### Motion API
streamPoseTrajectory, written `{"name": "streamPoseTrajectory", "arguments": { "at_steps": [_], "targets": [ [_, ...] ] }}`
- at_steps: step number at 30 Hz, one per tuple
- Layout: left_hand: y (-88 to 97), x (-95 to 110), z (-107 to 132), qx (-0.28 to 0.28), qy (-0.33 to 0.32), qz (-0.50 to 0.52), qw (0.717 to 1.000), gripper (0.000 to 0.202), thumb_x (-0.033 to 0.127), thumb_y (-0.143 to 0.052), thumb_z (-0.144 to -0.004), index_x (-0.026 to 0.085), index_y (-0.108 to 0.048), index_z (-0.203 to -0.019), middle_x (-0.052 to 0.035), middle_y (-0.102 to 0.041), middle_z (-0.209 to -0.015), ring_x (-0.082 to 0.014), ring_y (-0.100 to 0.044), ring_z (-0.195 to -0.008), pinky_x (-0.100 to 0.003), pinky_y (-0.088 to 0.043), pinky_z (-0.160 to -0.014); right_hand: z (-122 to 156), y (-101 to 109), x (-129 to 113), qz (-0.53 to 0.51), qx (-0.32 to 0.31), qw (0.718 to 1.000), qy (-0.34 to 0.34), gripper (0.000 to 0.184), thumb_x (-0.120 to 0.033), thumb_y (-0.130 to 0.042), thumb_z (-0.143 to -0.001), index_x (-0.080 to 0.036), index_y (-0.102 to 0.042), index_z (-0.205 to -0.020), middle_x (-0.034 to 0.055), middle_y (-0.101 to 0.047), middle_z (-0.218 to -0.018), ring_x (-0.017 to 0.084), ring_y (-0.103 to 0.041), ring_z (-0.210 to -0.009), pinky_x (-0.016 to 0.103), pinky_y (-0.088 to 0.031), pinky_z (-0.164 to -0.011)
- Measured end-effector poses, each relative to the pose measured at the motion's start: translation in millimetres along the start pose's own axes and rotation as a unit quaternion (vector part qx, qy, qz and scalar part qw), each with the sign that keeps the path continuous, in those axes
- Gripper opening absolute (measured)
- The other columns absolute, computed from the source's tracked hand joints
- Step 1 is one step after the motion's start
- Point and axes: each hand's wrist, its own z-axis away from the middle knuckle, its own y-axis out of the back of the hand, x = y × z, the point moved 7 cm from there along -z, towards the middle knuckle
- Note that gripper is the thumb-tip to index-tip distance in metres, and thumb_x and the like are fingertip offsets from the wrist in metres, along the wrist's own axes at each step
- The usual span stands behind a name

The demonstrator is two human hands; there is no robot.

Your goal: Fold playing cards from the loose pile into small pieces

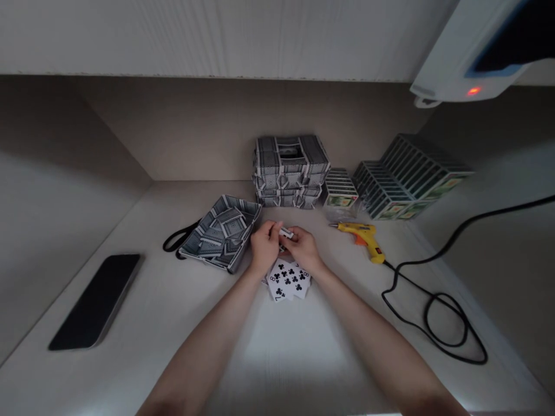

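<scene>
Both my left hand (pixel 265 245) and my right hand (pixel 303 247) are closed around one small folded playing card (pixel 286 232), pinched between the fingertips. Part of the card is covered by my fingers. Just below my hands lie loose playing cards (pixel 288 280), face up, an eight of clubs on top. To the left of my left hand stands an open tray made of folded cards (pixel 229 263), with folded card pieces (pixel 223 231) inside it. A yellow glue gun (pixel 362 236) lies on its side to the right of my right hand.
Behind my hands stands a stacked box built of folded cards (pixel 288 167). Several packs of cards (pixel 403 179) are piled at the back right. The glue gun's black cable (pixel 427 323) loops on the right. A phone (pixel 97 300) lies left. A white device (pixel 459 63) hangs overhead.
</scene>
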Motion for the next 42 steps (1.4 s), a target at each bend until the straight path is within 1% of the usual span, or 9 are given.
{"name": "streamPoseTrajectory", "arguments": {
  "at_steps": [4,7,12,19,24,27,34,39,42],
  "targets": [
    [0.3,0,0,0.006,-0.001,0.012,1.0,0.027,0.036,-0.044,-0.085,0.016,-0.056,-0.07,0.0027,-0.053,-0.06,-0.0089,-0.047,-0.056,-0.02,-0.035,-0.055,-2,5,3,-0.02,0.029,0.999,-0.007,0.029,-0.039,-0.072,-0.058,-0.018,-0.06,-0.075,-0.0008,-0.063,-0.064,0.014,-0.055,-0.054,0.029,-0.051,-0.052],
    [-3.0,0,-1,-0.01,-0.017,0.036,0.999,0.018,0.032,-0.05,-0.082,0.017,-0.059,-0.086,-0.0018,-0.063,-0.078,-0.0118,-0.057,-0.071,-0.022,-0.042,-0.065,-3,10,-3,0.0,0.042,0.998,0.037,0.028,-0.038,-0.068,-0.063,-0.018,-0.062,-0.081,0.0019,-0.067,-0.072,0.017,-0.059,-0.064,0.031,-0.051,-0.063],
    [-10.9,5,0,-0.062,-0.068,0.088,0.992,0.036,0.019,-0.052,-0.08,0.02,-0.048,-0.116,-0.0064,-0.063,-0.102,-0.015,-0.06,-0.09,-0.028,-0.047,-0.079,-6,17,-12,0.033,0.046,0.993,0.105,0.029,-0.033,-0.06,-0.07,-0.017,-0.063,-0.094,0.0062,-0.068,-0.093,0.02,-0.06,-0.086,0.035,-0.045,-0.081],
    [-17.7,14,3,-0.097,-0.134,-0.002,0.986,0.04,0.004,-0.042,-0.078,0.019,-0.052,-0.113,-0.0066,-0.059,-0.113,-0.0168,-0.053,-0.106,-0.034,-0.042,-0.093,-6,23,-13,0.055,0.058,0.992,0.098,0.035,-0.038,-0.057,-0.073,-0.019,-0.062,-0.103,0.0064,-0.066,-0.101,0.022,-0.057,-0.098,0.038,-0.04,-0.088],
    [-14.8,8,1,-0.079,-0.1,-0.013,0.992,0.054,-0.005,-0.035,-0.068,0.018,-0.051,-0.114,-0.007,-0.058,-0.115,-0.017,-0.052,-0.108,-0.035,-0.041,-0.095,-4,13,-8,-0.109,-0.021,0.994,0.011,0.035,-0.04,-0.066,-0.067,-0.02,-0.063,-0.095,0.0043,-0.067,-0.091,0.02,-0.061,-0.085,0.035,-0.046,-0.077],
    [-11.0,6,-1,-0.056,-0.085,-0.007,0.995,0.05,-0.004,-0.035,-0.067,0.017,-0.055,-0.108,-0.0069,-0.06,-0.109,-0.0174,-0.054,-0.104,-0.035,-0.042,-0.093,1,7,-12,-0.173,-0.052,0.983,-0.042,0.031,-0.032,-0.074,-0.06,-0.021,-0.061,-0.085,-0.0003,-0.066,-0.076,0.014,-0.06,-0.07,0.028,-0.048,-0.066],
    [-9.5,5,-3,-0.051,-0.054,0.015,0.997,0.033,0.003,-0.037,-0.075,0.018,-0.062,-0.092,-0.004,-0.065,-0.092,-0.015,-0.059,-0.088,-0.031,-0.047,-0.082,12,-5,-25,-0.205,-0.105,0.97,-0.083,0.022,-0.025,-0.076,-0.06,-0.018,-0.06,-0.073,-0.0034,-0.061,-0.067,0.008,-0.056,-0.064,0.02,-0.046,-0.062],
    [-9.3,20,0,-0.077,-0.127,0.057,0.987,0.039,0.005,-0.041,-0.078,0.023,-0.062,-0.105,-0.0027,-0.064,-0.108,-0.0138,-0.057,-0.102,-0.031,-0.044,-0.092,10,-6,-22,-0.214,-0.097,0.968,-0.088,0.021,-0.029,-0.075,-0.061,-0.017,-0.06,-0.072,-0.0029,-0.062,-0.069,0.009,-0.057,-0.066,0.022,-0.048,-0.065],
    [-7.3,23,1,-0.081,-0.136,0.072,0.985,0.032,0.01,-0.044,-0.08,0.023,-0.064,-0.102,-0.0027,-0.066,-0.104,-0.0136,-0.058,-0.1,-0.03,-0.044,-0.092,9,-5,-22,-0.218,-0.095,0.968,-0.08,0.022,-0.032,-0.073,-0.063,-0.018,-0.063,-0.078,-0.0025,-0.064,-0.072,0.01,-0.059,-0.069,0.023,-0.049,-0.068]
  ]
}}
